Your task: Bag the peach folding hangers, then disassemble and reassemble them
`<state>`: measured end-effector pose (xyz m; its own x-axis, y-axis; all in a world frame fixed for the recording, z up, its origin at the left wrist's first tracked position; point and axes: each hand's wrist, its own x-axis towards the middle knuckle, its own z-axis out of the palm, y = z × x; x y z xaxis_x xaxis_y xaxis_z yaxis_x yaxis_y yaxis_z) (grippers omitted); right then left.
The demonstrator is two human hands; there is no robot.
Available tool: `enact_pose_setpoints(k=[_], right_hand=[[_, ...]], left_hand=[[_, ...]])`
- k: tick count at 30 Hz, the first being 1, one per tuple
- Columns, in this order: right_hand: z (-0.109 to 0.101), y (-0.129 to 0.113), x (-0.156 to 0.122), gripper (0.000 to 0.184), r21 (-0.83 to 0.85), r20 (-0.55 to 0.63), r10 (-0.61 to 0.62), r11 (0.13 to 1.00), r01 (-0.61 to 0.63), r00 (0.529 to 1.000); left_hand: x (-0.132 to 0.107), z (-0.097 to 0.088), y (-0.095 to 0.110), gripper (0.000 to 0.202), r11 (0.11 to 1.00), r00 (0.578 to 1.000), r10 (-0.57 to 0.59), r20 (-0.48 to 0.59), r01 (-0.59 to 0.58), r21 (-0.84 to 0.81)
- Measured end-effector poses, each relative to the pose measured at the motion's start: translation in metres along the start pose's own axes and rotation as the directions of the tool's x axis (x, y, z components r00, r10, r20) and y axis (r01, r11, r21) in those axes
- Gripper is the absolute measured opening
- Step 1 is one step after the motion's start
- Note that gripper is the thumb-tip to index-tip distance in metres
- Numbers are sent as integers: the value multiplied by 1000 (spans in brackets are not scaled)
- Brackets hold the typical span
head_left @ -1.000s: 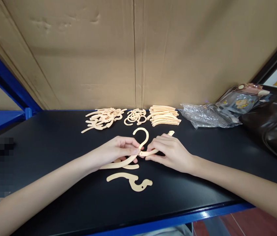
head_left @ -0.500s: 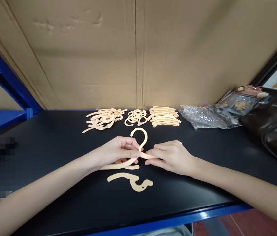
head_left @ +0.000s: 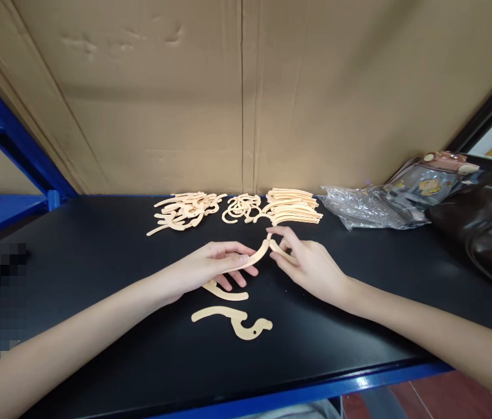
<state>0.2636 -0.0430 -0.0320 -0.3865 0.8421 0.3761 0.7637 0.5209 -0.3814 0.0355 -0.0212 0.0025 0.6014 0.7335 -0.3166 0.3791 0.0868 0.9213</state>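
Locate left hand, grip clamped on curved hanger arm over the counter. Note right hand, grip pinched on second arm piece, upper ends of both pieces touching. Find loose hanger piece nearer the front edge, stacked arms well behind.

Creased cardboard wall behind a black, blue-edged table — blue rack at left, reddish floor below.

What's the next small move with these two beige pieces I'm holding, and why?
Likely press the touching ends together. The left hand holds one curved beige strip, the right hand a second strip; their tips meet above the black table, angled like a peak.
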Motion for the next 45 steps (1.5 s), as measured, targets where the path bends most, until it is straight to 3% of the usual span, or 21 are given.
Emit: enact_pose_setpoints(k=[6,10,15,19,25,28,33,36,38,40,42,43,45], right_hand=[[2,9,7,32,344,-112,86,938,-43,990],[5,11,7,26,427,-160,139,902,-59,977],[2,14,9,16,241,-221,69,970,-14,973],[-2,8,7,15,32,-232,-153,986,165,960],[-3,-5,1,22,-96,-5,-432,898,429,902],[-2,-5,2,24,-103,59,-459,880,463,886],[-2,-1,4,20,-70,31,-436,897,438,899],[-2,-1,3,24,-73,19,-427,901,427,904],[-2,0,3,25,-76,10,-408,910,408,913],[-1,2,3,24,-57,6,-377,925,377,926],[0,4,3,23,-34,5,-343,939,343,939],[0,4,3,22,-29,6,-330,944,330,944],[1,4,3,21,-35,6,-316,948,316,949]], left_hand=[[1,0,1,44,1000,1000,-7,-22,8,13],[1,-1,-2,40,1000,1000,11,6,-12,18],[2,0,-5,35,997,999,35,9,-36,75],[2,0,-6,33,994,999,49,19,-51,98],[1,3,-6,25,977,993,109,38,-114,181],[1,6,-9,25,943,985,172,31,-173,283],[1,5,-13,28,877,966,254,55,-254,407],[-3,0,-10,29,751,936,351,7,-286,594],[-7,-6,-6,26,548,891,452,-42,-241,801],[-10,-14,-2,25,306,858,511,-56,-121,944],[-15,-21,2,26,125,863,501,-65,2,992],[-17,-25,4,25,82,875,479,-76,41,996],[-22,-29,7,21,101,901,425,-85,46,994]])
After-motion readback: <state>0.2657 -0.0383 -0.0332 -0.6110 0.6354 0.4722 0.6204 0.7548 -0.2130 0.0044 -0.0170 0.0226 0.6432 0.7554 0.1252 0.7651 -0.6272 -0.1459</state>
